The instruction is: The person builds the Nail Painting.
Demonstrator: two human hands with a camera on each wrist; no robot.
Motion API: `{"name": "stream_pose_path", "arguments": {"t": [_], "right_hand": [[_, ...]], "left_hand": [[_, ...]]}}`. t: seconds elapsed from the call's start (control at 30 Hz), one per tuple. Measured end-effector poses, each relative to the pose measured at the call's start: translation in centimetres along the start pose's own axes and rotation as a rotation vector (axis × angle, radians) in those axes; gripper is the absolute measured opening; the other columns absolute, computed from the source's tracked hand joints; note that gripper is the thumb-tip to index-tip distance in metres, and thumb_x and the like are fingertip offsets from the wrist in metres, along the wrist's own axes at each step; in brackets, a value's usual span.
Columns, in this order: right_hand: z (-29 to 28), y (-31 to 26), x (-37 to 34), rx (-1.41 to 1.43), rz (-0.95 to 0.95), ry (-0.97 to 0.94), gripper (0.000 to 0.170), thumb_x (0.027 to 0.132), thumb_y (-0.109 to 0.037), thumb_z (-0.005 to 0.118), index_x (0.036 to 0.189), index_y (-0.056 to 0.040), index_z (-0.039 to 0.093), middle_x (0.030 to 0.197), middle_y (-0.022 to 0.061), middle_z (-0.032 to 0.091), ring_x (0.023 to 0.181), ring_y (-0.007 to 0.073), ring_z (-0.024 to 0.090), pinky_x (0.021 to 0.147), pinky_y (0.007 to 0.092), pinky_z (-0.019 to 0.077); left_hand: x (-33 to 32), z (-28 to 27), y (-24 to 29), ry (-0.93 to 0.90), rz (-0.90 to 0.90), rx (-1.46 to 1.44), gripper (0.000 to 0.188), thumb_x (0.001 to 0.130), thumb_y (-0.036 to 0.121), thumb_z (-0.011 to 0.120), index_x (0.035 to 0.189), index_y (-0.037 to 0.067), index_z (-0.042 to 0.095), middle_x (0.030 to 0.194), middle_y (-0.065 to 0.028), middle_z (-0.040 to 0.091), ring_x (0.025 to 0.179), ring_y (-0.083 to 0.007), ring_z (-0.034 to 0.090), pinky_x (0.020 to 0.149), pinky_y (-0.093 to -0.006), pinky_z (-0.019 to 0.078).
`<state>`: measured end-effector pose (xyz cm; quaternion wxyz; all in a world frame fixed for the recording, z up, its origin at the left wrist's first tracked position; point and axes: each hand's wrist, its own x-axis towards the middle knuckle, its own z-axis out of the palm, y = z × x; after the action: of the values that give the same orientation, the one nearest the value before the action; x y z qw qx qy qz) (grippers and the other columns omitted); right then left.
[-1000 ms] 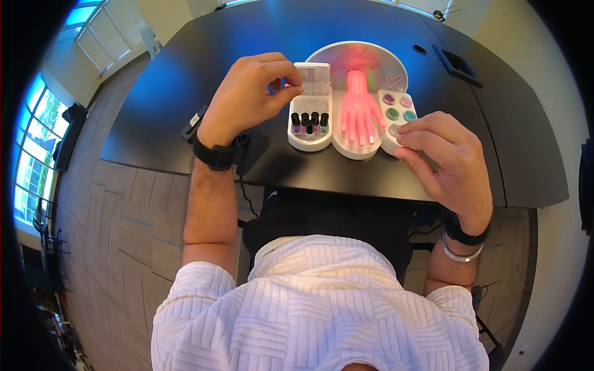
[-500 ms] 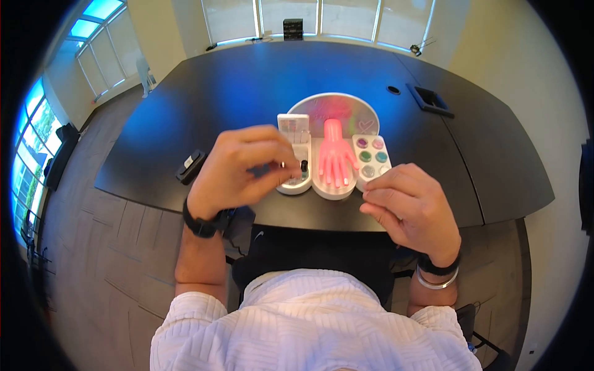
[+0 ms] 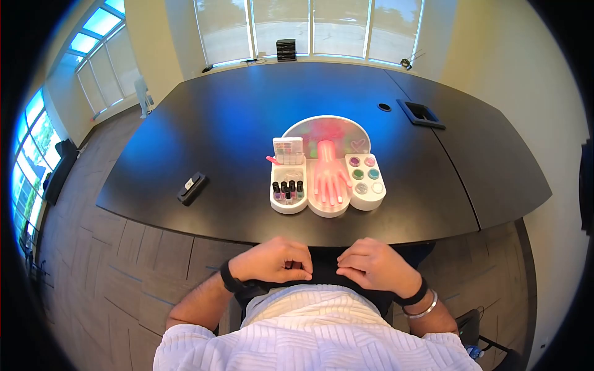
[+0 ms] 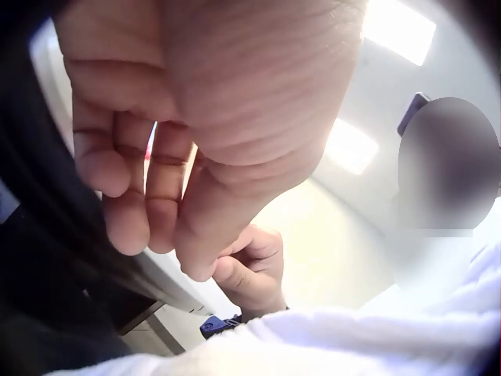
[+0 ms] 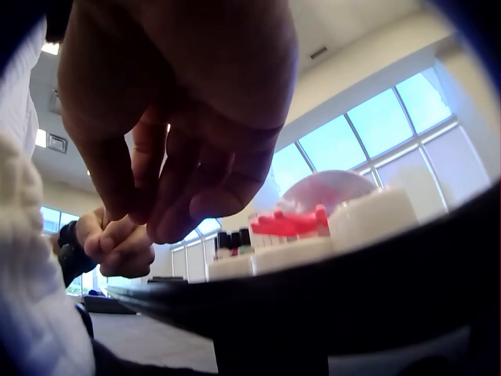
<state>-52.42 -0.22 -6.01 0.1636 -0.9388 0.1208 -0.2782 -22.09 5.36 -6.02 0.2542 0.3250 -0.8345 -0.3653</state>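
My left hand (image 3: 278, 261) hovers over the lap just off the table's front edge, fingers loosely curled with nothing in them. Facing it, my right hand (image 3: 375, 267) hangs the same way, also holding nothing; a short gap parts the two. Beyond them on the table stands a white toy nail salon set. Its pink model hand (image 3: 332, 176) lies palm down in the middle, before an oval mirror (image 3: 328, 128). Small black-capped nail polish bottles (image 3: 288, 191) stand in the left compartment under a raised clear lid (image 3: 288, 148). Several round glitter pots (image 3: 358, 175) fill the right part.
A thin pink piece (image 3: 273, 160) sticks out beside the raised lid. A black case (image 3: 192, 188) lies on the dark table (image 3: 229, 130) at the left. Toward the back right are a round cable hole (image 3: 384, 107) and a square recessed frame (image 3: 421, 114).
Both hands have drawn back from the set, down toward the lap and closer to each other. The head view has tipped upward, showing more of the table and windows.
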Motion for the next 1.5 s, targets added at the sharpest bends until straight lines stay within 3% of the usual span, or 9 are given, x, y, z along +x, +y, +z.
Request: {"name": "stream_pose_path", "arguments": {"t": [0.13, 0.17, 0.27, 0.3, 0.43, 0.57, 0.8, 1.03, 1.5], "right_hand": [[4.2, 1.8, -2.6, 0.078, 0.102, -0.123, 0.019, 0.095, -0.024, 0.083, 0.090, -0.0073, 0.075, 0.091, 0.0073, 0.075, 0.089, 0.0289, 0.072, 0.081, 0.0408, 0.0565], [5.0, 2.3, -2.8, 0.100, 0.104, -0.153, 0.025, 0.096, -0.028, 0.082, 0.089, -0.0053, 0.074, 0.086, 0.0113, 0.073, 0.084, 0.0337, 0.072, 0.077, 0.0439, 0.0565], [7.4, 4.4, -3.0, 0.232, 0.216, -0.357, 0.029, 0.097, -0.030, 0.082, 0.088, -0.0036, 0.074, 0.081, 0.0156, 0.073, 0.078, 0.0382, 0.072, 0.072, 0.0473, 0.0558], [7.8, 4.7, -2.7, 0.301, 0.259, -0.402, 0.033, 0.101, -0.033, 0.076, 0.091, -0.0013, 0.073, 0.080, 0.0207, 0.072, 0.075, 0.0438, 0.071, 0.069, 0.0517, 0.0548], [11.1, 6.4, -2.9, 0.278, 0.346, -0.488, 0.039, 0.109, -0.034, 0.061, 0.097, 0.0003, 0.073, 0.084, 0.0257, 0.073, 0.078, 0.0485, 0.071, 0.075, 0.0566, 0.0563], [12.6, 6.4, -2.7, 0.225, 0.398, -0.530, 0.039, 0.108, -0.030, 0.054, 0.098, 0.0013, 0.074, 0.088, 0.0277, 0.075, 0.083, 0.0490, 0.074, 0.078, 0.0594, 0.0582], [13.6, 6.3, -2.1, 0.102, 0.412, -0.663, 0.036, 0.104, -0.028, 0.057, 0.095, 0.0031, 0.073, 0.086, 0.0284, 0.075, 0.083, 0.0488, 0.074, 0.080, 0.0597, 0.0587], [12.9, 7.1, -1.1, 0.168, 0.486, -0.590, 0.036, 0.094, -0.033, 0.063, 0.088, -0.0001, 0.076, 0.083, 0.0244, 0.075, 0.077, 0.0450, 0.074, 0.075, 0.0560, 0.0573], [12.7, 6.9, -1.5, 0.196, 0.471, -0.565, 0.035, 0.096, -0.033, 0.065, 0.090, -0.0004, 0.076, 0.082, 0.0239, 0.075, 0.075, 0.0441, 0.074, 0.074, 0.0548, 0.0578]], "left_hand": [[-0.4, 3.9, -3.8, 0.006, -0.037, -0.131, 0.010, 0.105, 0.012, 0.074, 0.108, 0.003, 0.078, 0.090, -0.0088, 0.075, 0.076, -0.0216, 0.073, 0.068, -0.0342, 0.0575], [-0.3, 4.6, -4.3, -0.083, -0.166, -0.104, 0.019, 0.112, 0.019, 0.065, 0.108, 0.003, 0.074, 0.086, -0.0148, 0.074, 0.077, -0.0297, 0.073, 0.070, -0.0411, 0.0572], [-0.1, 7.6, -8.8, -0.225, -0.204, 0.087, 0.029, 0.115, 0.028, 0.060, 0.105, 0.003, 0.071, 0.088, -0.0209, 0.073, 0.079, -0.0389, 0.072, 0.072, -0.0489, 0.0548], [0.5, 7.4, -8.5, -0.266, -0.292, 0.088, 0.034, 0.117, 0.033, 0.055, 0.105, 0.005, 0.069, 0.090, -0.0244, 0.072, 0.082, -0.0453, 0.070, 0.074, -0.0544, 0.0519], [1.2, 7.6, -10.0, -0.249, -0.301, 0.161, 0.032, 0.116, 0.032, 0.056, 0.107, 0.005, 0.070, 0.089, -0.0239, 0.073, 0.084, -0.0449, 0.072, 0.076, -0.0539, 0.0534], [1.3, 8.2, -10.6, -0.241, -0.316, 0.221, 0.031, 0.114, 0.033, 0.058, 0.110, 0.005, 0.072, 0.093, -0.0241, 0.075, 0.089, -0.0460, 0.073, 0.079, -0.0550, 0.0549], [1.8, 8.8, -10.1, -0.285, -0.378, 0.266, 0.031, 0.112, 0.031, 0.059, 0.113, 0.004, 0.075, 0.097, -0.0261, 0.077, 0.091, -0.0466, 0.074, 0.081, -0.0566, 0.0563], [1.6, 8.5, -11.5, -0.254, -0.355, 0.218, 0.031, 0.112, 0.028, 0.059, 0.124, 0.004, 0.074, 0.107, -0.0276, 0.077, 0.100, -0.0460, 0.075, 0.090, -0.0540, 0.0573], [1.4, 7.8, -10.3, -0.235, -0.352, 0.216, 0.030, 0.112, 0.030, 0.061, 0.120, 0.004, 0.075, 0.102, -0.0261, 0.078, 0.095, -0.0467, 0.075, 0.087, -0.0548, 0.0578]]}}
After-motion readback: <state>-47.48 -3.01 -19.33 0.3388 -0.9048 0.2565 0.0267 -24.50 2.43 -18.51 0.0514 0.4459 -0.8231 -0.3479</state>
